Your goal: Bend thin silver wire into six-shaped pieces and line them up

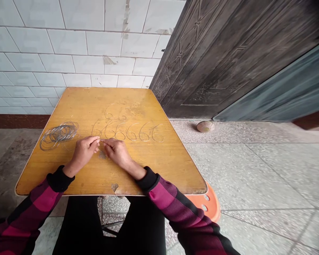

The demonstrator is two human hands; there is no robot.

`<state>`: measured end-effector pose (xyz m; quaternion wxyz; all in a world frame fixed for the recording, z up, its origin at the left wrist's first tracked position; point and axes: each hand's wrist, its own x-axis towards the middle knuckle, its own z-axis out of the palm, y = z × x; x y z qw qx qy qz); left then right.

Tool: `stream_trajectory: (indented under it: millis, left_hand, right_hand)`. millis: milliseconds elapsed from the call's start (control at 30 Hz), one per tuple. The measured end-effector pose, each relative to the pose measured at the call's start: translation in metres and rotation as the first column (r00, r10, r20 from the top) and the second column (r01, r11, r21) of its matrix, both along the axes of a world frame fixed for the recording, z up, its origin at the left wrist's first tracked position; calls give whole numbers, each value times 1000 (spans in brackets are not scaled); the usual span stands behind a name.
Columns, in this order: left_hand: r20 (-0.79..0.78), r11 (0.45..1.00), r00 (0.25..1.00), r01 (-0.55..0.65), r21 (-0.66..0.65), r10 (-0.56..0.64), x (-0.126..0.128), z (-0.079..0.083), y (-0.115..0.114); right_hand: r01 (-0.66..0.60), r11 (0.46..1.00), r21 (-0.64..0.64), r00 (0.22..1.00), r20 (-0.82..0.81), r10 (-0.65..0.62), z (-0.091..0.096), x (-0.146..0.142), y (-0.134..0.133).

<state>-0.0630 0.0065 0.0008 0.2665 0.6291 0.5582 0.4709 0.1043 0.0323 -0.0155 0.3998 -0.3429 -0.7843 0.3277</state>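
My left hand (83, 152) and my right hand (117, 151) meet over the middle of a yellow wooden table (69, 177). Both pinch the same thin piece of wire (101, 141) between their fingertips. Just beyond the hands lies a row of several bent wire loops (130, 134), shaped like sixes, with one more loop (108, 112) behind them. A coil of loose wire rings (59, 134) rests on the table left of my left hand.
A white tiled wall (69, 53) stands behind the table and a dark carved door (228, 60) to the right. An orange plastic stool (206, 205) sits by the table's front right corner. A small round object (205, 126) lies on the speckled floor.
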Motion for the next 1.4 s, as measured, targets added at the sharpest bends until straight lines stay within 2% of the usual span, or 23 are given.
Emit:
stream_trajectory:
  millis: [167,300,533,667,767,833,933,1000,1100,1300,1400]
  left_hand:
    - [-82,999,996,25,42,-21,-2,-2,1]
    - [-140,997,990,24,80,-12,-1,-3,2]
    - [-244,989,970,39,144,-2,-2,-6,4]
    - [-241,991,971,41,130,-8,-1,-5,4]
    - [-132,998,991,21,60,-13,0,-2,3]
    - [62,998,998,32,-56,-29,1,2,3]
    - [422,957,906,141,-255,-21,0,9,4]
    - [557,923,831,213,-320,1,-1,12,5]
    - [595,901,804,256,-350,3,-3,14,6]
    - [525,918,850,237,-318,-37,1,15,4]
    - [515,935,857,199,-294,-21,3,16,4]
  right_hand:
    - [27,989,-148,993,-106,-43,-1,-2,3]
    - [73,965,-250,989,-105,-102,-1,-4,7]
    - [163,964,-212,978,-98,-186,1,-8,12]
    - [174,961,-215,973,-115,-201,0,-8,13]
    - [184,970,-160,975,-93,-201,-1,-7,14]
    - [192,976,-99,977,-72,-200,-1,-6,14]
    - [212,977,-11,976,-48,-212,0,-5,13]
    - [222,975,32,975,-36,-221,1,-5,12]
    - [226,973,51,974,-47,-223,1,-5,11]
    - [267,963,37,960,-103,-262,0,-7,11]
    - [239,968,-71,961,-128,-246,1,-8,10]
